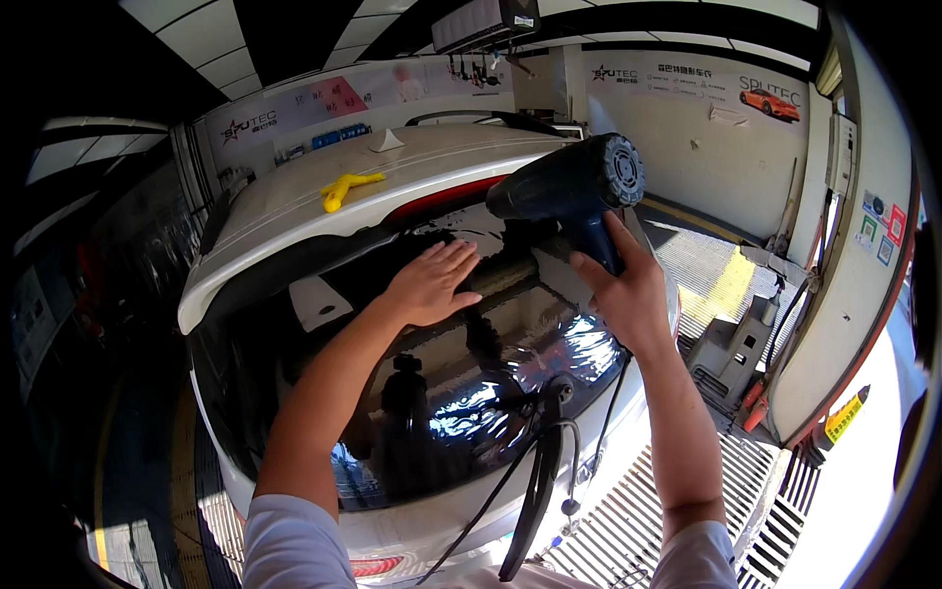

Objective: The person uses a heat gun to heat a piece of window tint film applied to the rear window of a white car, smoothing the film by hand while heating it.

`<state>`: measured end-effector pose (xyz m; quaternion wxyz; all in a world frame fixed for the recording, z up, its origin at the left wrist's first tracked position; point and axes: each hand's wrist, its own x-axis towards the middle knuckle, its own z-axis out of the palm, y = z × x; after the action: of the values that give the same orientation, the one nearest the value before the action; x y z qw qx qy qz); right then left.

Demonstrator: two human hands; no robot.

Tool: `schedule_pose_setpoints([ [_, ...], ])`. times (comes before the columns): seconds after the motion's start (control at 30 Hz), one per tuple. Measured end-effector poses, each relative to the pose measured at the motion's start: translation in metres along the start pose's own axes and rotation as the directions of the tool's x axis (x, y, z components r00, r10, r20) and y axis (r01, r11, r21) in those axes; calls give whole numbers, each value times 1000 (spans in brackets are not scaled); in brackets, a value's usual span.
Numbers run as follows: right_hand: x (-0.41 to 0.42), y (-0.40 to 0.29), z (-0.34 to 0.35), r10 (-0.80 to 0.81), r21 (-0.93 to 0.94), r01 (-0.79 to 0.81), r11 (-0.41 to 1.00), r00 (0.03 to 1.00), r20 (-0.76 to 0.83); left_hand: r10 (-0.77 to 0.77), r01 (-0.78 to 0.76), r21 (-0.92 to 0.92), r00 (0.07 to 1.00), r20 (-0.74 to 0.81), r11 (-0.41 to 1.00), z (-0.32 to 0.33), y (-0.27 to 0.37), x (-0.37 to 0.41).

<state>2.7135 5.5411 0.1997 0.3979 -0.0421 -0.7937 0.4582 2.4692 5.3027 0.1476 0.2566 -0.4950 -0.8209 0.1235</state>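
Note:
My right hand [625, 291] grips the handle of a dark blue heat gun [559, 184], held above the upper right of a car's rear window. The barrel's front end points left, and the round vented back faces right. My left hand [438, 283] is flat with fingers extended and thumb apart, over the upper middle of the glass; whether the palm touches cannot be told. Dark, glossy film [508, 346] with ripples covers the rear window. A yellow hand tool [349, 189] lies on the white roof near the rear spoiler [272, 254].
The rear wiper arm [541, 486] stands lifted off the glass at lower right. A black cord [612, 405] hangs below the heat gun. A grey machine [728, 353] stands on the slatted floor [611, 508] at right, beside a white wall edge [846, 294].

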Motion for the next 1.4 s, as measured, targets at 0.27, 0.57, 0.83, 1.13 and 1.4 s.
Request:
schedule_pose_setpoints([
  [0.27, -17, 32, -70, 16, 91, -11, 996, 998, -64, 173, -173, 16, 985, 22, 985, -6, 43, 59],
  [0.57, -33, 63, -113, -18, 242, 30, 970, 999, -49, -210, 209, 25, 975, 78, 978, -23, -37, 72],
  [0.83, -69, 59, -117, 73, 356, 7, 934, 975, -210, 112, -115, -129, 993, -33, 985, -32, 60, -8],
  [1.13, -208, -14, -84, 80, 291, 63, 955, 888, -452, 270, -260, -249, 963, 5, 933, -18, 69, -176],
  [1.4, -306, -133, 0, -29, 413, 257, 874, 875, -483, 305, -305, -310, 951, -50, 900, 0, 38, -250],
])
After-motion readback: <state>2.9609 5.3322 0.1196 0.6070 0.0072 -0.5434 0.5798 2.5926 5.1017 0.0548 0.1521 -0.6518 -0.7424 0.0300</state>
